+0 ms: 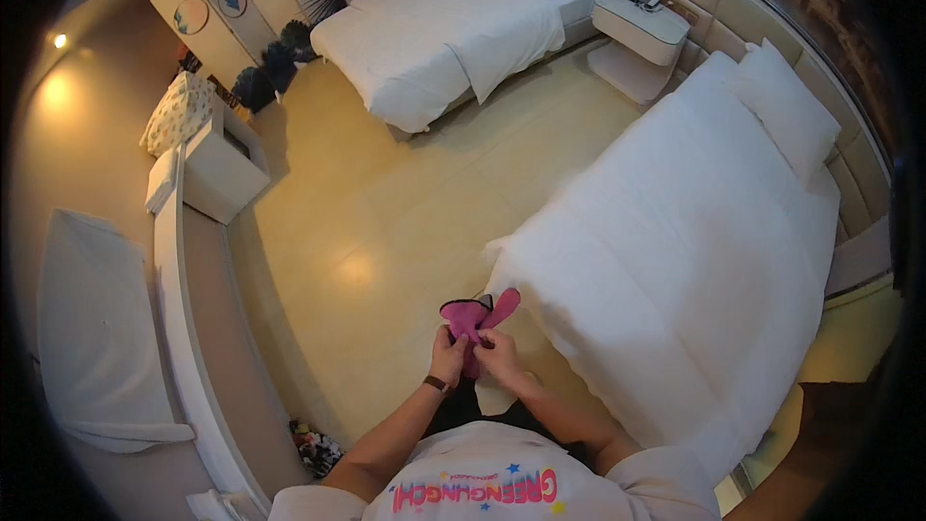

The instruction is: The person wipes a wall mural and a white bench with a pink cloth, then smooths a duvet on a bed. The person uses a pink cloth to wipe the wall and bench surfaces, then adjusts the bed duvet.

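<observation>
In front of my body I hold a pink cloth item (464, 318) in both hands. It has a dark-edged end at the top left and a long rounded flap to the upper right; its exact kind I cannot make out. My left hand (447, 357), with a dark band on the wrist, grips its left side with the thumb up. From the right, my right hand (500, 355) pinches the cloth near its middle, fingers bent close to my left thumb. A small grey part shows between the dark edge and the flap. The lower end hangs between my hands, partly hidden.
A white-covered bed (666, 260) stands close on my right, another bed (434, 29) farther ahead. Between their heads is a bedside table (641, 24) with a telephone. Along the left run a long ledge (174, 280) and a white cabinet (224, 169). Pale floor (367, 203) stretches ahead.
</observation>
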Motion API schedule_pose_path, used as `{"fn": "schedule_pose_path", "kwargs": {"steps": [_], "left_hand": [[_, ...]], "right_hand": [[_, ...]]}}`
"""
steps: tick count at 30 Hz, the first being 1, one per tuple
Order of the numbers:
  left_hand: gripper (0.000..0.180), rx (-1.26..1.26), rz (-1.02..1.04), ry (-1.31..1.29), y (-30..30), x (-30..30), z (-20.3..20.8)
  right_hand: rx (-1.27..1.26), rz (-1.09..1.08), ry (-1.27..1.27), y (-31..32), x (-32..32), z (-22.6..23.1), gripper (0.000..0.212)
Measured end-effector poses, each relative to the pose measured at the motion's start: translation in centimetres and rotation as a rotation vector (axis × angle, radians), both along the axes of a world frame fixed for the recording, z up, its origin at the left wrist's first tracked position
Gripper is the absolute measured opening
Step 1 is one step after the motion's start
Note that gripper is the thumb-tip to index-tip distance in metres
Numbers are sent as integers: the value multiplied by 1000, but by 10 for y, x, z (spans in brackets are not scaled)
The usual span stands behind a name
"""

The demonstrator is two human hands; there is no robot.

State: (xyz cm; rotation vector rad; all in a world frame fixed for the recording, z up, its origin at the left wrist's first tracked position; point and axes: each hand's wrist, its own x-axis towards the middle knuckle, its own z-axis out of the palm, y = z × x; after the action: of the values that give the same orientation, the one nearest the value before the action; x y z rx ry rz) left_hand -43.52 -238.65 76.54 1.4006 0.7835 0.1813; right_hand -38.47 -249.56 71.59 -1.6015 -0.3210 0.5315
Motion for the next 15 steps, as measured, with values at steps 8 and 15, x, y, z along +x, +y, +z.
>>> {"fn": "schedule_pose_path", "kwargs": {"steps": [8, 15], "left_hand": [[36, -671, -316, -36, 109, 95, -17], [46, -758, -996, 118, 165, 190, 26]], "right_hand": [[-252, 81, -227, 59, 112, 30, 40], [-235, 400, -242, 58, 176, -33, 39]]}}
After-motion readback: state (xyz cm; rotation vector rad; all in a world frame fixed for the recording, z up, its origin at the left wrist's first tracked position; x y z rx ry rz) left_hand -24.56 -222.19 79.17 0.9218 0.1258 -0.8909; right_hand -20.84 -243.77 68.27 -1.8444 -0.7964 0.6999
